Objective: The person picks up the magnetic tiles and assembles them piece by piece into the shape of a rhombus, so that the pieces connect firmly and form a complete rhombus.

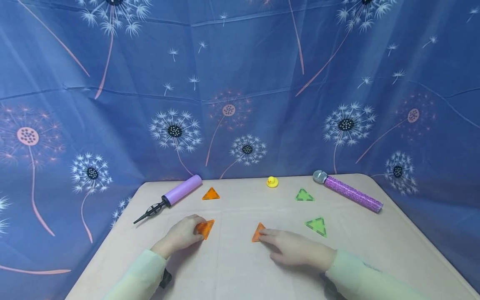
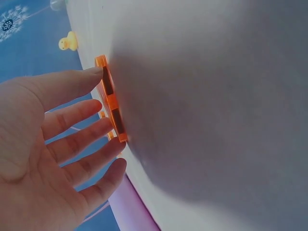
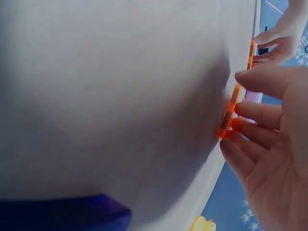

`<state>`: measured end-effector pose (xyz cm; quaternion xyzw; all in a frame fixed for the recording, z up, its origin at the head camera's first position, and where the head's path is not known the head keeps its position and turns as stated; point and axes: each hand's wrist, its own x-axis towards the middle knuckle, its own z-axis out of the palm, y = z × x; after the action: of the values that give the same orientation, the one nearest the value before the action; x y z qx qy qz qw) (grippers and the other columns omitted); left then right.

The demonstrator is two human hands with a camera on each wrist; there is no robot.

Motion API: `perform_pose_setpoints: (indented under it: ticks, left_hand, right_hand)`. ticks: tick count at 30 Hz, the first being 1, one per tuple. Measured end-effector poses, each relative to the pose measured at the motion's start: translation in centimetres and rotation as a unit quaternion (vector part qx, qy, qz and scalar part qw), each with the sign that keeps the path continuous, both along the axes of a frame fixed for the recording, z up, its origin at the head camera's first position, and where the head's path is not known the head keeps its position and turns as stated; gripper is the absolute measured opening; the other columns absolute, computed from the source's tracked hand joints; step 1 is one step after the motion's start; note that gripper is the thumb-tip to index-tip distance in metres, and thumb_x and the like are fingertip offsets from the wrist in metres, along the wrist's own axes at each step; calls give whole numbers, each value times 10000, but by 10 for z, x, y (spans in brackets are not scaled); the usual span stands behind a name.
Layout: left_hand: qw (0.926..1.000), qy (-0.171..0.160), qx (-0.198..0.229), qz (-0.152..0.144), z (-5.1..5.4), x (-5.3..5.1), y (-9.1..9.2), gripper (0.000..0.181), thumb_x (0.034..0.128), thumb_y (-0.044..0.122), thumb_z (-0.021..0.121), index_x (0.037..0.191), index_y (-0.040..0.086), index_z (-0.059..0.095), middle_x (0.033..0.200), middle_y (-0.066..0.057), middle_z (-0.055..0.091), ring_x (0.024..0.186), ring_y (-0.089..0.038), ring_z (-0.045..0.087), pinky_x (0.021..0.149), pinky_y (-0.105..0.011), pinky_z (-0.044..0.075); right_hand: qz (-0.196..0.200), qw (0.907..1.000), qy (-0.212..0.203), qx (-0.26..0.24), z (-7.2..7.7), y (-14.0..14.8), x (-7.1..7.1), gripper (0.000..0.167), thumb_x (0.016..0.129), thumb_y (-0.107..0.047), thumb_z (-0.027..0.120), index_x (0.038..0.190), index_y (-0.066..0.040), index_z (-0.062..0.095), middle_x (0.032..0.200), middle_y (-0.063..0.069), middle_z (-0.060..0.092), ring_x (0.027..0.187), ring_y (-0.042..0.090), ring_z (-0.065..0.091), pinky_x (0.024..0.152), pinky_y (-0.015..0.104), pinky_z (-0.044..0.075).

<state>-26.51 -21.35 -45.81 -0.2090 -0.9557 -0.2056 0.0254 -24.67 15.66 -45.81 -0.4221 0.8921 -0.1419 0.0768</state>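
Observation:
My left hand (image 1: 183, 234) pinches an orange triangular tile (image 1: 205, 229) at the table's left middle. In the left wrist view, the thumb lies on the upper end of the tile's edge (image 2: 111, 98), with the other fingers behind it. To the right, my right hand (image 1: 296, 246) rests its fingertips on a second orange triangular tile (image 1: 257, 233). Its thumb looks apart from that tile in the head view. The right wrist view shows the tile's thin edge (image 3: 229, 113) beside loosely bent fingers.
Behind my left hand lie a third orange triangle (image 1: 211, 193) and a purple hand pump (image 1: 183, 191) with a black nozzle. Two green triangles (image 1: 319, 226), a yellow rubber duck (image 1: 272, 182) and a glittery purple microphone (image 1: 352, 193) are spread towards the back right. A blue dandelion-print cloth (image 1: 262, 83) hangs behind the table.

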Motion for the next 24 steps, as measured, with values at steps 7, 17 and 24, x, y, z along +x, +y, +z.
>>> perform_pose_setpoints:
  ticks: [7,17,24]
  left_hand:
    - [9999,-72,79,23,-1,-2,-2,418,755,45,836,1151,5,709,1112,-125,693,921,-231,608,916,-495,519]
    - [9998,-125,166,1,-1,-2,-3,401,767,35,828,1147,-6,707,1085,-109,692,834,-197,562,823,-433,520]
    - [9992,-163,354,-65,1,-4,-4,389,774,19,815,1146,-14,706,1065,-109,696,825,-200,574,795,-404,527]
  right_hand:
    - [-201,9986,477,-109,-7,2,-11,436,912,-143,727,1335,-69,654,1391,78,594,1303,267,547,1071,430,455]
    - [-1014,9869,-522,-1137,-18,3,-40,429,852,-73,799,1263,-92,676,1036,-46,538,884,124,536,764,289,513]
    - [-1088,9730,-1538,-1333,-14,5,-53,710,833,-27,807,1473,-2,502,910,1,564,776,134,503,672,265,460]
